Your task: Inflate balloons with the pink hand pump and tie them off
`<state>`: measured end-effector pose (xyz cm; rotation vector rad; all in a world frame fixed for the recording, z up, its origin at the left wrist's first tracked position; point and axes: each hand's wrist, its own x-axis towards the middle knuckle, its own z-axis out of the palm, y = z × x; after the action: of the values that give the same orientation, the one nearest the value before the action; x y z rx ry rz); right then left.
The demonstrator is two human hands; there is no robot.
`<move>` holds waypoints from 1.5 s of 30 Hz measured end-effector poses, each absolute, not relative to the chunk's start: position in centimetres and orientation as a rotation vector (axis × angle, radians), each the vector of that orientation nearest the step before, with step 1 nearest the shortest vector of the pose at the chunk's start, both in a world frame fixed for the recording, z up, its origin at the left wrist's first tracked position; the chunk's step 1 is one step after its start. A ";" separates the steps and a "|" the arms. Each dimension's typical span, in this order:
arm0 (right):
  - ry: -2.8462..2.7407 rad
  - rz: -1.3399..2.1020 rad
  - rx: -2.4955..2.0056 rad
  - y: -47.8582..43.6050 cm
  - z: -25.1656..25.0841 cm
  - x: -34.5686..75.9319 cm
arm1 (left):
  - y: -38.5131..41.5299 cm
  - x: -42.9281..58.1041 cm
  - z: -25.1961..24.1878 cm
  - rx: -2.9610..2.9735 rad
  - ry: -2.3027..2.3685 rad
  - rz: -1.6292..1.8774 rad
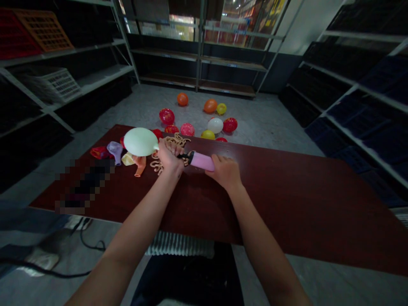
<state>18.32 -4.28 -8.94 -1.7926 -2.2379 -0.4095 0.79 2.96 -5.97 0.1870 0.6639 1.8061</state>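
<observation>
My left hand [170, 158] pinches the neck of a pale green balloon [140, 141], partly inflated, against the black nozzle of a pink hand pump [202, 161]. My right hand [225, 171] grips the rear of the pump's pink barrel. Both hands hover just above the dark red table [287, 199]. Flat, uninflated balloons [116, 151] in red, lilac, yellow and orange lie on the table just left of my left hand. A pile of beige curly clips [174, 140] lies behind and beneath my left hand.
Several inflated balloons [215, 125], red, orange, yellow and white, rest on the grey floor beyond the table. Metal shelving lines the left, back and right walls, with crates [43, 29] on the left shelves. A blurred patch [84, 182] covers the table's left end. Cables trail on the floor at lower left.
</observation>
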 end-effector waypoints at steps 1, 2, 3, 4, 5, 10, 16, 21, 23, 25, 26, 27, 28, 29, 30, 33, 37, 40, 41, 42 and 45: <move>-2.241 -0.391 -1.813 -4.3 -9.1 17.9 | 3.0 1.1 -6.2 0.188 0.671 1.784; -2.243 -0.376 -1.831 -4.2 -9.3 17.7 | 3.0 1.3 -6.4 0.181 0.676 1.767; -2.245 -0.364 -1.844 -4.2 -9.4 17.5 | 3.1 1.4 -6.5 0.161 0.685 1.758; -2.246 -0.355 -1.850 -4.1 -9.5 17.3 | 3.1 1.3 -6.5 0.135 0.695 1.752; -2.248 -0.348 -1.850 -4.0 -9.6 17.3 | 3.2 1.2 -6.4 0.109 0.704 1.753; -2.218 -0.343 -1.816 -3.6 -9.3 16.9 | 3.5 0.3 -5.5 0.069 0.680 1.789; -2.186 -0.444 -1.776 -3.5 -9.2 17.5 | 3.9 -0.8 -5.5 0.098 0.632 1.823; -2.218 -0.495 -1.774 -3.4 -9.3 19.7 | 4.4 -2.4 -5.4 0.073 0.588 1.889; -2.215 -0.524 -1.767 -3.3 -9.3 20.7 | 4.5 -3.2 -5.2 0.071 0.585 1.902; -2.192 -0.561 -1.773 -3.4 -9.1 21.6 | 4.6 -4.0 -5.0 0.097 0.582 1.896; -2.179 -0.576 -1.780 -3.4 -9.0 21.9 | 4.5 -4.4 -4.9 0.113 0.579 1.900; -2.165 -0.586 -1.789 -3.5 -8.9 22.2 | 4.4 -4.8 -4.8 0.130 0.575 1.913; -2.155 -0.591 -1.797 -3.6 -8.9 22.4 | 4.3 -5.0 -4.6 0.148 0.566 1.922; -2.145 -0.592 -1.804 -3.7 -8.8 22.5 | 4.1 -5.2 -4.4 0.165 0.554 1.933; -2.139 -0.587 -1.807 -3.8 -8.7 22.5 | 3.9 -5.3 -4.1 0.178 0.544 1.938; -2.143 -0.551 -1.806 -4.0 -8.6 22.2 | 3.3 -5.1 -3.3 0.181 0.529 1.930; -2.171 -0.509 -1.825 -4.2 -8.3 22.1 | 3.0 -4.1 -2.9 0.128 0.553 1.940; -2.195 -0.499 -1.819 -4.3 -8.1 21.8 | 3.0 -3.0 -3.2 0.122 0.574 1.908; -2.204 -0.493 -1.813 -4.3 -8.0 21.6 | 3.0 -2.6 -3.4 0.127 0.583 1.895; -2.215 -0.481 -1.808 -4.4 -8.0 21.2 | 2.9 -2.1 -3.6 0.137 0.593 1.886; -2.250 -0.395 -1.811 -4.4 -8.3 19.7 | 2.6 -0.4 -4.5 0.194 0.627 1.854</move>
<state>19.69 -4.44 -8.28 -1.8110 -2.2501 -0.3945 -0.36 2.56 -4.53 0.1944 0.6274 1.8539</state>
